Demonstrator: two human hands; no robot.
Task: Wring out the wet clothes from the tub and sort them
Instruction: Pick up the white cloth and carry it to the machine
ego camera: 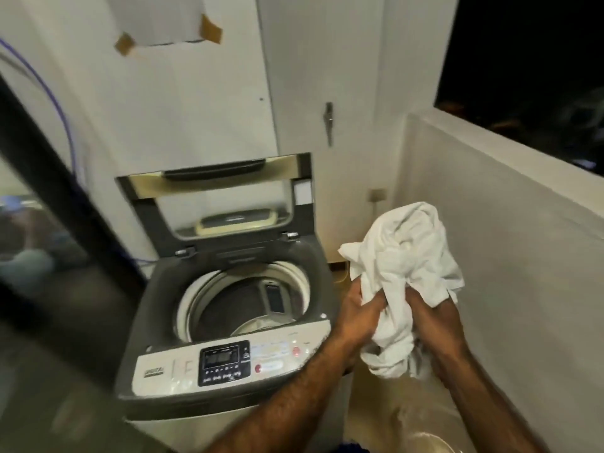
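White crumpled cloth (405, 276) is bunched between both my hands at the near right of the scene, held up in the air just beside the washing machine and not inside it. My left hand (356, 315) grips its left side, fingers curled into the folds. My right hand (434, 325) clenches the right side, and a tail of the fabric hangs down between my wrists.

Left of my hands stands the grey top-loading washing machine (157, 371), its pale control panel with a dark display (224, 362) on the near edge. Beyond the panel the round steel drum (228, 308) lies uncovered; I cannot tell what is at its bottom. The grey glass-paned lid (215, 191) stands upright at the machine's far edge.

To the right runs a low white plastered wall (506, 256). Farther back is a white door with a metal handle (328, 122), and at the far left a purple hose (62, 119) curves down the wall.
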